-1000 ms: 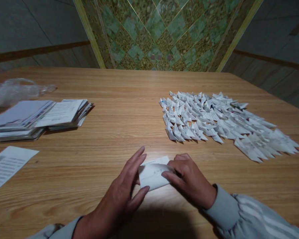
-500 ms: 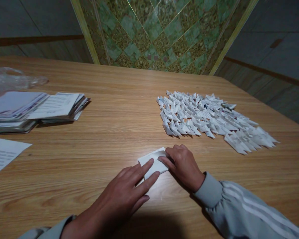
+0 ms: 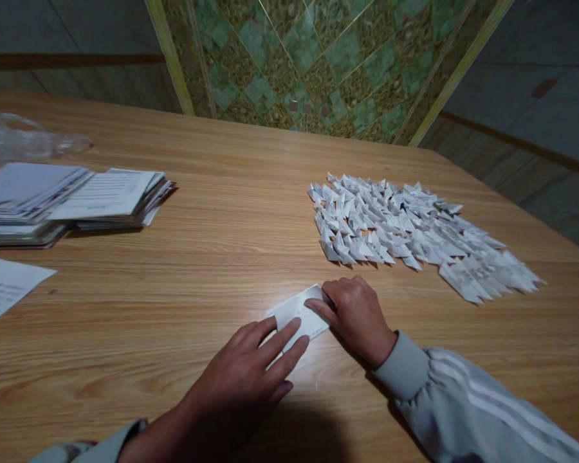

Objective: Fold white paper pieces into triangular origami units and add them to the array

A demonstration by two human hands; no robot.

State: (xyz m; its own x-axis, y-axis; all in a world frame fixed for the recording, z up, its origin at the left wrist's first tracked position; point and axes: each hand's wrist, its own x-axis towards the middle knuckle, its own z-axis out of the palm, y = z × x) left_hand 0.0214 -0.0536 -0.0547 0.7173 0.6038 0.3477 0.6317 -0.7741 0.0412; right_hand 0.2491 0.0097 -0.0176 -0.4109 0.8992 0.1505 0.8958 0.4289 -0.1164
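1. The big light-brown wooden table [image 3: 212, 270] fills most of the view, with a green and gold patterned wall panel [image 3: 313, 58] behind it at 12 o'clock.
2. A wide heap of small white folded paper pieces [image 3: 415, 231] lies on the table at about 2 o'clock from the hands, well apart from them.
3. A low stack of flat printed paper sheets [image 3: 77, 202] sits at 10 o'clock, with a crinkly clear plastic bag [image 3: 19, 138] just behind it.
4. One loose white printed sheet [image 3: 4, 289] lies at 9 o'clock, partly cut off by the picture's edge.
5. The left hand [image 3: 244, 379] lies flat and open — its fingers are stretched out and press on the near end of the paper. It grips nothing.
6. The right hand [image 3: 359, 318] is half curled, and its fingertips press down on the far end of the same paper.
7. The small white folded paper slip [image 3: 302, 315] lies flat on the table at 6 o'clock — right between the two hands, touching both.
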